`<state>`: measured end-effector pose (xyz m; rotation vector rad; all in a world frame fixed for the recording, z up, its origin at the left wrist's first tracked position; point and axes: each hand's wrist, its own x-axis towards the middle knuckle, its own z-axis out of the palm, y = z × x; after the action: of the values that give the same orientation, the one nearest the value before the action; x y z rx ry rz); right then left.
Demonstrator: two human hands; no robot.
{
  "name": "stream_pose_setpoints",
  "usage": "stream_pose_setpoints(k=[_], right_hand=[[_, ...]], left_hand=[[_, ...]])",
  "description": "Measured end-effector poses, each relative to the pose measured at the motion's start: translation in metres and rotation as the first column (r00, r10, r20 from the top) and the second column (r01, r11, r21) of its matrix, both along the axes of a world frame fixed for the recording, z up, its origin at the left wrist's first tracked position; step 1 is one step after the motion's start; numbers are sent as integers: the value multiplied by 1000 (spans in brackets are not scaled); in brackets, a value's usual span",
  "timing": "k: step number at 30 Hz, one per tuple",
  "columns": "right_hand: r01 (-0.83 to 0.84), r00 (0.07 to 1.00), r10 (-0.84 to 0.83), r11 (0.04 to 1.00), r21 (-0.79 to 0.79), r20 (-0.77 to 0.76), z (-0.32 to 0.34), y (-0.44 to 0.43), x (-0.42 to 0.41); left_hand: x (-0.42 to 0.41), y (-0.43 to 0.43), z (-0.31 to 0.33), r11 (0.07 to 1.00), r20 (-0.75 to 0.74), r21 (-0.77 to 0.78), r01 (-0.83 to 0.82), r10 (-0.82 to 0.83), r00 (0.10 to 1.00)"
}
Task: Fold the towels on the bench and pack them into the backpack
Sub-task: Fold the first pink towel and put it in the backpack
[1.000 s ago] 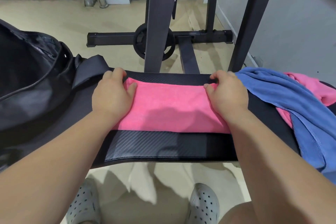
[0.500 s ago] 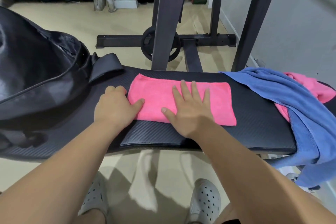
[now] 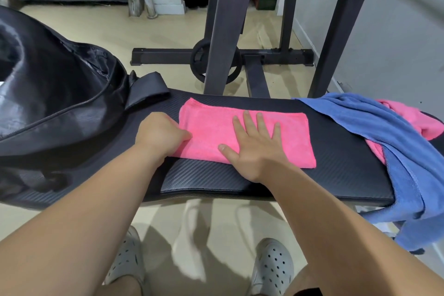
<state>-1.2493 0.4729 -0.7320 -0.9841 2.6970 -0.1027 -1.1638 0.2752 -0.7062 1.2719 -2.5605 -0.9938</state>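
A pink towel (image 3: 283, 132), folded into a long rectangle, lies flat on the black padded bench (image 3: 336, 175). My right hand (image 3: 252, 149) presses on its middle with fingers straight and spread. My left hand (image 3: 161, 136) grips the towel's left edge, fingers curled under it and thumb on top. The black backpack (image 3: 48, 94) sits open on the bench's left end, its strap (image 3: 146, 86) lying just left of the towel. On the right end a blue towel (image 3: 384, 132) drapes unfolded over another pink towel (image 3: 413, 120) and hangs off the bench.
Black steel uprights of a gym rack (image 3: 221, 26) rise just behind the bench, with a base bar and a round weight plate (image 3: 216, 62) on the beige floor. A grey wall runs along the right. My feet in grey clogs (image 3: 271, 269) stand under the bench's near edge.
Both hands left the towel's far corners. The right hand went to the middle and lies flat there; the left hand went to the left edge and now grips it.
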Motion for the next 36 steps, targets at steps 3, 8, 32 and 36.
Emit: stream_pose_setpoints(k=[3,8,32,36], right_hand=[[-13,1000,13,1000,-15,7,0,-2,2],[-72,993,86,983,-169,78,2,-14,17],[733,601,-7,404,-547,799,40,60,-34],[669,702,-128,458,-586,701,38,53,-35]], left_hand=[[7,-1,-2,985,-134,155,-75,96,986],[20,-10,5,976,-280,147,-159,195,940],[-25,143,33,822,-386,-165,545,-563,731],[-9,122,20,854,-391,-346,388,-508,768]])
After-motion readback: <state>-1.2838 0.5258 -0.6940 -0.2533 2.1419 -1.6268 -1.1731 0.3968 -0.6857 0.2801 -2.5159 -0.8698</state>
